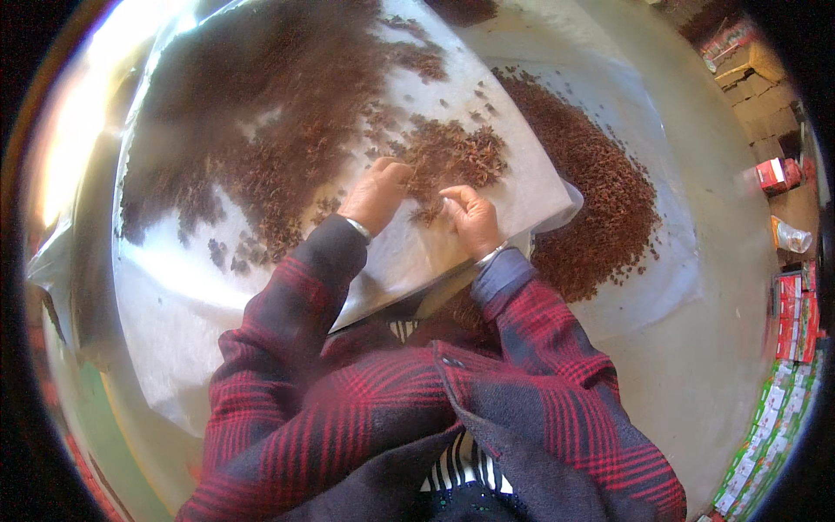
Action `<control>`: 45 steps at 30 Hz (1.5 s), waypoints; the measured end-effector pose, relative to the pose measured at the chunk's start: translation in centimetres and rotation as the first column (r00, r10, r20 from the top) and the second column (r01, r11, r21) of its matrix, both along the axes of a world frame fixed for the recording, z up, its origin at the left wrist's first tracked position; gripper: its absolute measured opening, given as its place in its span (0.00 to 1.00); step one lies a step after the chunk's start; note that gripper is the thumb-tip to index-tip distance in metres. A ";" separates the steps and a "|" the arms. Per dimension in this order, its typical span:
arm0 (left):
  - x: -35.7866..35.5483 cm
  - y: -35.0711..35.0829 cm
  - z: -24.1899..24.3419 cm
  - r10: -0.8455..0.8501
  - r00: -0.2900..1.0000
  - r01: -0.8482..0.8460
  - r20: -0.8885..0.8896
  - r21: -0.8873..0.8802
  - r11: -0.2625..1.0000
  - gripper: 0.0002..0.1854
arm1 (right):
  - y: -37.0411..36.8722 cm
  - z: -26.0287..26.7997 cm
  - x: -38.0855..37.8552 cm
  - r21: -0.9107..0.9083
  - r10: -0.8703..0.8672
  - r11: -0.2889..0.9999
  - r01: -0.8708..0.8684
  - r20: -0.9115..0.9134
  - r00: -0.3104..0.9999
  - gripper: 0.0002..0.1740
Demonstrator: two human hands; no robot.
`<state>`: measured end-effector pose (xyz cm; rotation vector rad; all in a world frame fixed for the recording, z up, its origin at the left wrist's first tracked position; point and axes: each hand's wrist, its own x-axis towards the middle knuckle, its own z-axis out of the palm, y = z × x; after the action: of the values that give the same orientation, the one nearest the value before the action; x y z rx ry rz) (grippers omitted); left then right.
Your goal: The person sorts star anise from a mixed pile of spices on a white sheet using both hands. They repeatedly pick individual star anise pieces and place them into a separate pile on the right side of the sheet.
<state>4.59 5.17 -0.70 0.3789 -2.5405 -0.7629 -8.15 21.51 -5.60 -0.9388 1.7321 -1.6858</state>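
Observation:
Reddish-brown star anise lies in a small loose heap [456,153] on a white plastic sheet [522,176] in front of me. My left hand [378,194] is at the heap's left edge, its fingers curled and their tips hidden from view. At the near edge of the same heap is my right hand [473,218], thumb and forefinger brought close together. Whether a small piece sits in either pinch cannot be made out. A much larger spread of star anise [274,130] covers the left and far part of the sheet, blurred by haze.
Right of the raised sheet, a long pile of star anise [587,189] lies on another plastic sheet [672,261] on the floor [724,215]. Along the far right stand red boxes [789,313], green-and-white packages [763,430] and a clear plastic cup [791,236].

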 end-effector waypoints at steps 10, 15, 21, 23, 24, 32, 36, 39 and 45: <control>5.9 4.6 -3.8 -0.174 0.963 0.236 0.207 -0.329 0.915 0.08 | -0.1 2.5 2.0 0.107 0.152 0.974 -0.200 -0.962 0.225 0.16; 4.6 4.4 -3.2 -0.117 0.964 0.121 0.240 -0.002 0.993 0.10 | -1.3 2.8 -1.1 0.181 0.202 0.974 -0.134 -0.965 0.167 0.15; 4.6 4.0 -2.4 -0.103 0.962 0.117 0.253 -0.041 0.992 0.11 | -1.0 1.9 -4.4 0.207 0.226 0.968 -0.139 -0.963 0.144 0.16; 4.5 3.9 -2.2 -0.096 0.970 0.104 0.224 -0.023 0.994 0.11 | -1.2 1.7 -5.7 0.232 0.243 0.967 -0.107 -0.964 0.104 0.16; 4.4 3.9 -2.0 -0.090 0.974 0.096 0.209 -0.016 0.995 0.11 | -1.4 1.7 -6.4 0.238 0.249 0.966 -0.103 -0.963 0.107 0.16; 4.6 3.7 -2.4 -0.101 0.969 0.096 0.224 0.035 0.995 0.11 | -2.0 1.2 -13.5 0.316 0.316 0.947 0.066 -0.949 0.008 0.23; 4.7 3.5 -4.5 -0.130 0.976 0.097 0.172 0.187 0.978 0.10 | -2.8 1.5 -16.5 0.312 0.315 0.915 0.258 -0.949 0.029 0.23; 4.6 3.3 -5.5 -0.141 0.972 0.098 0.188 0.220 0.971 0.10 | -4.4 2.7 -15.9 0.278 0.234 0.886 0.371 -0.959 0.159 0.20; 4.7 3.5 -3.7 -0.111 0.979 0.063 0.172 0.263 0.963 0.10 | -9.5 3.3 -4.7 0.113 0.129 0.978 -0.177 -0.988 0.082 0.17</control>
<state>9.30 8.72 -4.38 0.4418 -2.6500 -1.1459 -12.85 12.04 -2.31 -2.6459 2.1480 -0.7444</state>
